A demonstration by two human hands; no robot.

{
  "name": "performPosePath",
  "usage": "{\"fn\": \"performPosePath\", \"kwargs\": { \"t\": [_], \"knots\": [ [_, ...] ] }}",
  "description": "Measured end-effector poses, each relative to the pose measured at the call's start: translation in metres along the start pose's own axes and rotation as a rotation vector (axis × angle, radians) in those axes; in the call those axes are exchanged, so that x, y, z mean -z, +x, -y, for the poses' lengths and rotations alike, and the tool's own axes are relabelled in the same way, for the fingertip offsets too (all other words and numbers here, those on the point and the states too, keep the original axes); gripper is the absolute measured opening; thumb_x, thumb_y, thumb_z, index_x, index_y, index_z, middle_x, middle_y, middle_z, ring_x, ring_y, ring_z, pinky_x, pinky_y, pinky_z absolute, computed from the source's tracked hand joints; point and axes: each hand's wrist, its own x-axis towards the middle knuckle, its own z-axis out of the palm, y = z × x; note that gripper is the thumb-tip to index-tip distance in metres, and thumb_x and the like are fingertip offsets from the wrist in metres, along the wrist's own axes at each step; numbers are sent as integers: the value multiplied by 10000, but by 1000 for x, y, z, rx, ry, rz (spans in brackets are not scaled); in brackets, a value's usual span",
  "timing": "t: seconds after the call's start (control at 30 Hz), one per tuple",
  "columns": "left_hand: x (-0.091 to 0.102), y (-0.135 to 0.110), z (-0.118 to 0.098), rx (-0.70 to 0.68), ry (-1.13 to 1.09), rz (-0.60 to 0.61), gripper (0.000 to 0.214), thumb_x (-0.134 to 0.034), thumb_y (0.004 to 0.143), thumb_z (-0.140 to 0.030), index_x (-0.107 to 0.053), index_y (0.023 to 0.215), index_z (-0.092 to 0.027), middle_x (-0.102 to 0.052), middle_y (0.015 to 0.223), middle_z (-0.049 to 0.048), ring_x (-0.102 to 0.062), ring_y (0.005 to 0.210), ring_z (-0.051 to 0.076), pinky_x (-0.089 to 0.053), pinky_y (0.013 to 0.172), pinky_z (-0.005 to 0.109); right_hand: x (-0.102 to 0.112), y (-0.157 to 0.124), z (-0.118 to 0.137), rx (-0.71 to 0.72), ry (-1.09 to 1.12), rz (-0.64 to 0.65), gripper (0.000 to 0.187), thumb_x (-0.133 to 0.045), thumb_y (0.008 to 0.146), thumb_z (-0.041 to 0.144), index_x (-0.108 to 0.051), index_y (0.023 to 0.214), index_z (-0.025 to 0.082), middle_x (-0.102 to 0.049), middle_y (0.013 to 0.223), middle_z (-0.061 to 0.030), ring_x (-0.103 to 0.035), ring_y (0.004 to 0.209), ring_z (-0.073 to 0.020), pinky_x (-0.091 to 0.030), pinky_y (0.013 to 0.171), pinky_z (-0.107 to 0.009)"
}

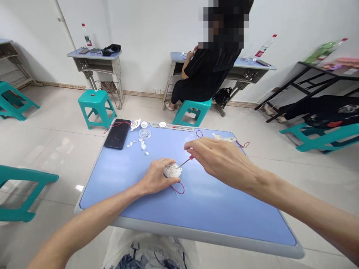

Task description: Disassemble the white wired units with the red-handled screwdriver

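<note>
Head view: the left hand [157,175] grips a white, round plastic assembly [173,171] near the middle of a blue-topped table [134,209] with a grey rim. The thumb lies along the near side of the assembly and the fingers curve over its far side. The right hand [215,157] is raised to the right of it, thumb and fingertips pinched together on the red handle of a slim metal-shafted screwdriver [185,163]. The shaft slants down to the left, its tip at the assembly. A thin red cord loop [183,188] lies on the near side of the assembly.

At the table's far left corner lies a black, rectangular smartphone [117,134]. To its right are a clear, round plastic piece [145,133] and a scatter of small white plastic parts [143,145]. One white plastic disc [162,124] sits at the far edge groove. Beyond the table, a person in black clothing [215,71] sits on a green plastic stool [193,112].
</note>
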Motion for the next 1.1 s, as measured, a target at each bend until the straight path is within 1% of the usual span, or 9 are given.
{"fn": "performPosePath", "kwargs": {
  "t": [0.1,0.23,0.37,0.6,0.73,0.83,0.9,1.0,1.1],
  "knots": [
    [0,0,0,-7,2,-2,487,-806,696,-291,-624,1135,-185,-688,1065,61,-648,969,230,-491,894,356,-1,1,3,-29,1,4,218,-381,953,162,-598,959,183,-664,764,-46,-566,643,-170,-350,540,-283],
    [0,0,1,-10,7,1,498,-812,694,-289,-621,1139,-171,-686,1061,64,-649,960,228,-492,893,352,5,3,3,70,7,55,236,-386,902,61,-586,976,160,-649,794,-60,-560,707,-183,-391,585,-288],
    [0,0,1,-1,8,1,501,-811,691,-286,-625,1141,-166,-683,1068,63,-651,964,231,-494,899,352,13,1,5,130,52,50,300,-388,874,14,-597,1021,170,-659,873,-78,-551,753,-198,-415,643,-317],
    [0,0,-2,2,8,-5,502,-806,690,-270,-625,1147,-171,-682,1085,65,-642,1000,238,-489,922,357,24,-5,18,260,19,34,378,-333,853,-35,-645,895,174,-567,733,-68,-461,670,-196,-361,574,-322],
    [0,0,-1,13,7,-6,503,-812,683,-265,-627,1140,-165,-681,1098,69,-643,1010,243,-487,931,365,26,-4,15,158,105,61,398,-335,862,-36,-651,968,181,-600,798,-62,-528,704,-182,-393,588,-308],
    [0,0,0,3,6,-8,498,-816,683,-275,-627,1133,-176,-684,1081,60,-648,983,235,-489,917,360,22,-3,13,23,130,74,290,-404,937,85,-616,1114,173,-651,929,-77,-606,821,-191,-456,673,-306],
    [0,0,1,-1,3,-7,503,-821,682,-276,-627,1135,-169,-686,1078,63,-649,974,234,-490,906,355,18,-3,12,-25,80,79,243,-431,966,175,-600,1139,150,-669,968,-93,-624,851,-204,-464,687,-311],
    [0,0,0,7,-4,-4,514,-828,676,-262,-629,1135,-146,-689,1071,70,-650,971,236,-491,887,346,10,-4,12,-48,-68,81,226,-435,981,269,-629,976,154,-675,858,-81,-600,709,-201,-388,552,-305],
    [0,0,-1,11,-9,-4,509,-828,675,-255,-631,1132,-148,-688,1074,65,-648,975,232,-490,880,338,5,-3,10,-74,-140,68,257,-403,982,238,-607,838,178,-642,725,-47,-533,586,-175,-286,484,-293]
  ]
}}
